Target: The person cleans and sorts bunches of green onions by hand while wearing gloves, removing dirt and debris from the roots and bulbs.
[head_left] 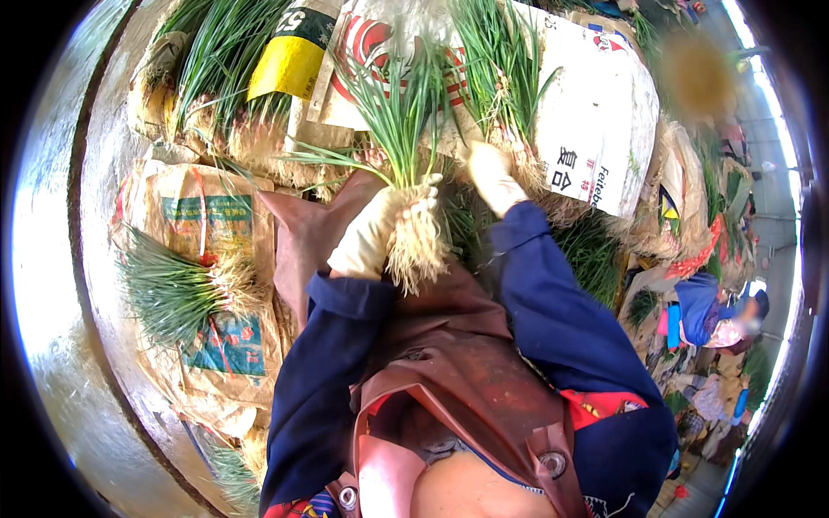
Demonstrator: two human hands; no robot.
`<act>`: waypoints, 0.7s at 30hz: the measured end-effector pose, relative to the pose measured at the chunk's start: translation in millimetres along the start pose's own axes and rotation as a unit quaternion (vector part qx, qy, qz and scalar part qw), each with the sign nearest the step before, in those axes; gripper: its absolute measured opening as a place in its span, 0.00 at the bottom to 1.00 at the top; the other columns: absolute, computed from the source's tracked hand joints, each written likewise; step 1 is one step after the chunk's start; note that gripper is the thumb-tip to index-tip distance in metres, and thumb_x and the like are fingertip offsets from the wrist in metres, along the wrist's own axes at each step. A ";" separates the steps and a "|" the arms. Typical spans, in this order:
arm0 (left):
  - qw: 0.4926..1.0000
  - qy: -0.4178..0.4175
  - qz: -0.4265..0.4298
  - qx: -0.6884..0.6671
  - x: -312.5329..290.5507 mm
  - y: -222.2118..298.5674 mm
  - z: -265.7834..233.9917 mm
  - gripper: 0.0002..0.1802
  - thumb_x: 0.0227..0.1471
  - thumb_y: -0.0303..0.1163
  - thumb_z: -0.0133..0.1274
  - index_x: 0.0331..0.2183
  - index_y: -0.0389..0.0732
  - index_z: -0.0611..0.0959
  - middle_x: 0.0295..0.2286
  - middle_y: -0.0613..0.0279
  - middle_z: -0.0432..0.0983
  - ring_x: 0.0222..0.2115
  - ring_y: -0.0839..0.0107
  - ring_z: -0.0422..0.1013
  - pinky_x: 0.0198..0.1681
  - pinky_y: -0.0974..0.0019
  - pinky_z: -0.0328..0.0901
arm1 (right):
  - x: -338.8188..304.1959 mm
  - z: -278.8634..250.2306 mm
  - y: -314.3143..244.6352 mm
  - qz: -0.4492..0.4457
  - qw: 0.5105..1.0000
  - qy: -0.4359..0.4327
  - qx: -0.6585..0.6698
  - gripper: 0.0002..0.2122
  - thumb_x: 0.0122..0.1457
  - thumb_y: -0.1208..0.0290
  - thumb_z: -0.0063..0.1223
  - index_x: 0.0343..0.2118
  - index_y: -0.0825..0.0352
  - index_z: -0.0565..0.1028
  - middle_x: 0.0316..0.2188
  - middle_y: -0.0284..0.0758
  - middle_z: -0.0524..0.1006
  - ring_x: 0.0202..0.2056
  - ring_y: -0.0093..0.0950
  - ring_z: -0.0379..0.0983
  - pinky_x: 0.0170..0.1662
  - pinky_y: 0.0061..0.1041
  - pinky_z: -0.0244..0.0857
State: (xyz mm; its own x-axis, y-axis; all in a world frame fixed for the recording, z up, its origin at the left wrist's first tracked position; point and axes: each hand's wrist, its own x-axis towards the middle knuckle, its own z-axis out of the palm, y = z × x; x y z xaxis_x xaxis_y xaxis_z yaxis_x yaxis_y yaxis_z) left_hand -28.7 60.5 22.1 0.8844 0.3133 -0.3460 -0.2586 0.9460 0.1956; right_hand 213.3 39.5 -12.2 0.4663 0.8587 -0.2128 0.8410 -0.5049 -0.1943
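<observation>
A bunch of spring onions (399,164) stands upright in front of me, green leaves up and pale, stringy roots hanging down. My left hand (371,229), in a cream glove, is wrapped round it just above the roots. To the right, my gloved right hand (492,177) is at the root end of a second bunch of spring onions (503,95), which lies on paper sacking. Its fingers are partly turned away and blurred, so their grip does not show. A brown apron (458,345) covers my lap beneath the hands.
On the left, a tied bunch of spring onions (186,285) lies on a brown paper sack (155,198). More spring onions (216,69) are piled at the far left. A white printed sack (596,112) lies far right. Beyond it, a person (712,315) is among more bundles.
</observation>
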 end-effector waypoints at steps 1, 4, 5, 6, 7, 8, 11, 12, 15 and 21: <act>0.997 0.016 0.025 0.073 -3.8 -1.7 -9.6 0.18 0.54 0.28 0.47 0.48 0.37 0.72 0.29 0.65 0.76 0.24 0.83 0.71 0.22 0.82 0.64 | -6.7 1.6 10.1 -0.031 0.989 -0.126 -0.069 0.13 0.55 0.59 0.46 0.30 0.63 0.76 0.27 0.39 0.77 0.32 0.40 0.73 0.37 0.35 0.65; 0.990 0.063 0.088 0.085 0.3 4.8 -10.6 0.17 0.51 0.29 0.52 0.45 0.38 0.74 0.28 0.63 0.78 0.17 0.87 0.65 0.14 0.86 0.53 | -25.4 -32.4 13.0 -0.218 0.959 -0.177 -0.029 0.06 0.53 0.69 0.49 0.28 0.61 0.78 0.28 0.36 0.78 0.33 0.30 0.74 0.41 0.28 0.65; 0.988 0.068 0.104 0.090 10.7 5.0 -18.4 0.18 0.51 0.30 0.53 0.45 0.37 0.74 0.28 0.63 0.78 0.16 0.87 0.65 0.14 0.86 0.53 | -12.0 -44.5 12.6 -0.155 0.976 -0.107 0.111 0.06 0.53 0.69 0.49 0.28 0.61 0.78 0.29 0.37 0.77 0.34 0.29 0.74 0.42 0.28 0.65; 0.985 0.079 0.122 0.095 17.0 4.6 -28.0 0.19 0.51 0.31 0.54 0.45 0.36 0.74 0.28 0.62 0.78 0.15 0.87 0.64 0.14 0.86 0.52 | 3.4 -57.0 2.7 -0.092 0.963 -0.039 0.251 0.06 0.54 0.69 0.49 0.28 0.61 0.77 0.31 0.37 0.77 0.35 0.28 0.73 0.43 0.28 0.65; 0.982 0.109 0.135 0.075 21.3 3.1 -27.6 0.19 0.51 0.32 0.54 0.44 0.35 0.74 0.26 0.62 0.77 0.14 0.86 0.64 0.13 0.86 0.52 | 19.2 -75.9 -12.9 -0.021 0.966 0.027 0.258 0.05 0.54 0.69 0.49 0.28 0.62 0.76 0.32 0.37 0.77 0.35 0.30 0.73 0.42 0.29 0.65; 0.979 0.131 0.144 0.057 27.7 1.1 -22.6 0.19 0.50 0.34 0.55 0.43 0.34 0.75 0.25 0.62 0.77 0.14 0.86 0.63 0.13 0.85 0.52 | 41.2 -90.5 -12.4 -0.007 0.981 0.080 0.178 0.06 0.54 0.68 0.49 0.29 0.62 0.76 0.33 0.38 0.76 0.36 0.31 0.73 0.42 0.29 0.65; 0.975 0.143 0.118 0.120 45.8 1.1 -28.6 0.15 0.48 0.39 0.58 0.33 0.37 0.79 0.18 0.62 0.75 0.11 0.85 0.61 0.12 0.82 0.49 | 106.7 -107.3 8.7 0.000 0.984 0.139 -0.109 0.08 0.53 0.64 0.51 0.30 0.62 0.76 0.33 0.38 0.75 0.35 0.35 0.73 0.40 0.31 0.66; 0.970 0.152 0.106 0.155 48.1 2.4 -28.6 0.16 0.48 0.40 0.58 0.33 0.38 0.79 0.18 0.63 0.75 0.11 0.85 0.61 0.11 0.82 0.48 | 119.1 -102.5 13.8 0.026 0.981 0.118 -0.149 0.09 0.53 0.62 0.52 0.30 0.62 0.76 0.33 0.38 0.75 0.35 0.35 0.73 0.39 0.31 0.66; 0.975 0.141 0.127 0.119 58.7 -2.4 -37.1 0.15 0.48 0.40 0.57 0.34 0.39 0.79 0.20 0.61 0.76 0.12 0.85 0.62 0.12 0.82 0.49 | 126.0 -106.4 22.5 0.017 0.965 0.118 -0.232 0.14 0.53 0.57 0.51 0.32 0.64 0.77 0.31 0.37 0.77 0.34 0.31 0.75 0.36 0.32 0.70; 0.976 0.113 0.134 0.126 54.7 0.5 -27.7 0.14 0.52 0.36 0.52 0.38 0.36 0.79 0.23 0.64 0.75 0.14 0.83 0.64 0.14 0.81 0.53 | -19.4 -82.9 -55.5 -0.147 0.950 0.018 0.275 0.08 0.50 0.63 0.57 0.23 0.61 0.74 0.21 0.30 0.73 0.25 0.22 0.70 0.28 0.22 0.65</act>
State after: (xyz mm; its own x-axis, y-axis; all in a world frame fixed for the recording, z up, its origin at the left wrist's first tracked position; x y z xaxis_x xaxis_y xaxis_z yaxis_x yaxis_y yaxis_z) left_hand 8.7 80.4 -22.2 0.6823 0.5836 -0.4403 -0.3393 0.7863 0.5164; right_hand 180.4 58.2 82.1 0.2500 0.9674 -0.0407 0.6711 -0.2035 -0.7129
